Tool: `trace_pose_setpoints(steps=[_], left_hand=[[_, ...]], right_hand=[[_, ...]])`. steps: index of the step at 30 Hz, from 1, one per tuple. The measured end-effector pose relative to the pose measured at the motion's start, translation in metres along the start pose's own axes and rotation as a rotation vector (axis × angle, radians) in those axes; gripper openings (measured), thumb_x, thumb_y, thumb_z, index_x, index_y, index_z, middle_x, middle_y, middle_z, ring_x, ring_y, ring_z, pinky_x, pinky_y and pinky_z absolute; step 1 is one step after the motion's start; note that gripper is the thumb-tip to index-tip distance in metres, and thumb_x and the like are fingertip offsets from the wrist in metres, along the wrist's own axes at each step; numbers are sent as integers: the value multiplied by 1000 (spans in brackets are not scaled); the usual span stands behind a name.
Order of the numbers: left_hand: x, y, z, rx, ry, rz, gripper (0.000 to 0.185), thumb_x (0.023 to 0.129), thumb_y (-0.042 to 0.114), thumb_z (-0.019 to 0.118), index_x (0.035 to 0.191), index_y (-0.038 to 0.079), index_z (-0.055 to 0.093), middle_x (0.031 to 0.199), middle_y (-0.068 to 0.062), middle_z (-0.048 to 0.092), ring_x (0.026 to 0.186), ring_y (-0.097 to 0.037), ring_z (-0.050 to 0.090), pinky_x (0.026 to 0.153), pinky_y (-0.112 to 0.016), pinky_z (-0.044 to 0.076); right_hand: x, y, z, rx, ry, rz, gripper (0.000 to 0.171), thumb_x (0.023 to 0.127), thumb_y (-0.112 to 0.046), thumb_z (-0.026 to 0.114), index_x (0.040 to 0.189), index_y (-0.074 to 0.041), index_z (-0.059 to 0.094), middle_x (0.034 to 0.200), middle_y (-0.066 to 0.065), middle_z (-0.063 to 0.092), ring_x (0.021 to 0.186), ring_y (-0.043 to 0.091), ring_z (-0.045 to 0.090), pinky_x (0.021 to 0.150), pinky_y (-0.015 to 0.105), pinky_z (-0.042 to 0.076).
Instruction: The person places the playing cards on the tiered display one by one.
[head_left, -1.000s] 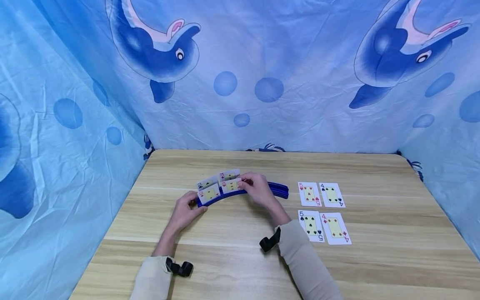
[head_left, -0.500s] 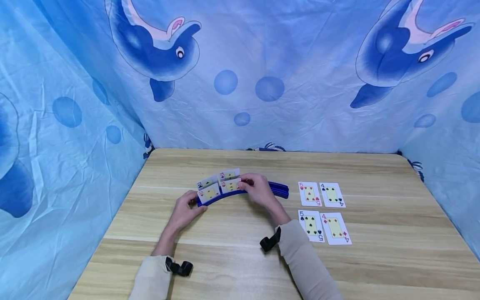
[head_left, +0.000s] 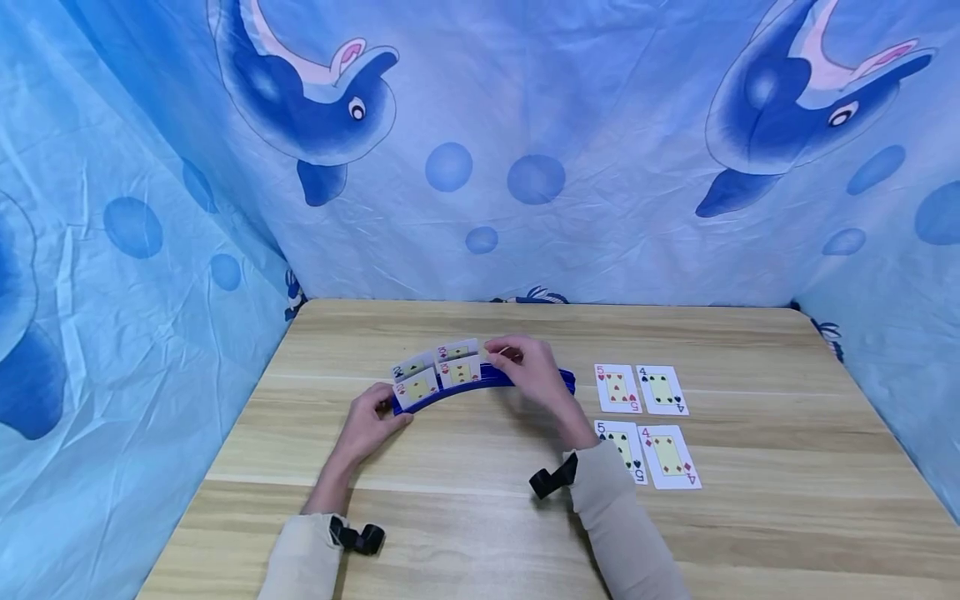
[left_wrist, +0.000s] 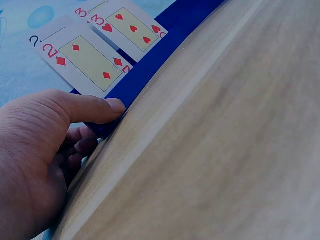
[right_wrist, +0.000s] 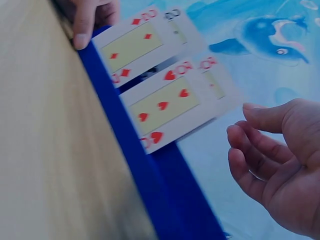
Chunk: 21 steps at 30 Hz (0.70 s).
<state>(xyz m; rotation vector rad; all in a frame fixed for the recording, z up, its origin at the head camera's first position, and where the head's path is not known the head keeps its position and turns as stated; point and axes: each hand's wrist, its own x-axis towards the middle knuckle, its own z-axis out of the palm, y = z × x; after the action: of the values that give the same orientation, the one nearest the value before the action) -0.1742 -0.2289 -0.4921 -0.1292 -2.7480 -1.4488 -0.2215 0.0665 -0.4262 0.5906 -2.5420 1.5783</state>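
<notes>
**Hands at a blue card holder on a wooden bench**

The left hand (head_left: pixel 372 421) grips the left end of a curved blue card holder (head_left: pixel 442 395), its thumb (left_wrist: pixel 95 109) pressed flat against the front edge and its fingers curled around the end, as the left wrist view shows. The right hand (head_left: pixel 534 372) hovers just right of the standing cards, over the holder's middle, fingers loosely bent and apart, holding nothing; the right wrist view shows its fingertips (right_wrist: pixel 240 150) close to the cards but not touching them.

The holder sits near the middle of the bench (head_left: pixel 787 517), slightly left of centre, and carries four cards upright in two rows. In front stand the two of diamonds (head_left: pixel 416 388) and, to its right, the three of hearts (head_left: pixel 461 372). Behind them rise a black two (head_left: pixel 411 365) and a red three (head_left: pixel 456 350), their suits mostly hidden.

To the right of the holder, four more cards lie face up and flat in a square: the five of hearts (head_left: pixel 618 388) beside the four of spades (head_left: pixel 662 389), and nearer the person the five of spades (head_left: pixel 624 448), partly covered by the right sleeve (head_left: pixel 622 533), beside the four of diamonds (head_left: pixel 670 456). A blue cloth printed with dolphins (head_left: pixel 480 167) hangs behind and at both sides of the bench.
</notes>
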Motion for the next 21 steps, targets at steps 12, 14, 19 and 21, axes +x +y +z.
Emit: trace_pose_setpoints(steps=[12, 14, 19, 21], left_hand=[[-2, -1, 0, 15, 0, -9, 39, 82, 5, 78, 118, -2, 67, 124, -19, 65, 111, -31, 64, 89, -20, 50], [-2, -1, 0, 12, 1, -9, 39, 81, 4, 78, 118, -2, 67, 124, -19, 65, 110, -31, 65, 88, -20, 50], [-1, -1, 0, 8, 4, 1, 39, 81, 3, 79, 118, -2, 67, 122, -19, 65, 109, -31, 65, 86, -18, 50], [0, -1, 0, 12, 4, 5, 38, 81, 3, 78, 117, -2, 68, 122, -19, 65, 109, -31, 65, 86, -18, 50]], right_hand=[[-16, -27, -32, 0, -18, -34, 24, 95, -16, 68, 117, -7, 72, 106, 11, 75, 88, 19, 69, 78, 31, 57], [-20, -31, -38, -10, -20, -42, 24, 95, -16, 68, 118, -9, 71, 107, 12, 74, 88, 20, 70, 78, 32, 58], [-30, -35, -56, -42, -12, -53, 27, 95, -16, 69, 121, -8, 70, 108, 13, 74, 90, 21, 70, 78, 31, 57], [-34, -33, -64, -59, -7, -54, 28, 95, -17, 69, 121, -8, 70, 108, 14, 74, 90, 22, 71, 78, 30, 57]])
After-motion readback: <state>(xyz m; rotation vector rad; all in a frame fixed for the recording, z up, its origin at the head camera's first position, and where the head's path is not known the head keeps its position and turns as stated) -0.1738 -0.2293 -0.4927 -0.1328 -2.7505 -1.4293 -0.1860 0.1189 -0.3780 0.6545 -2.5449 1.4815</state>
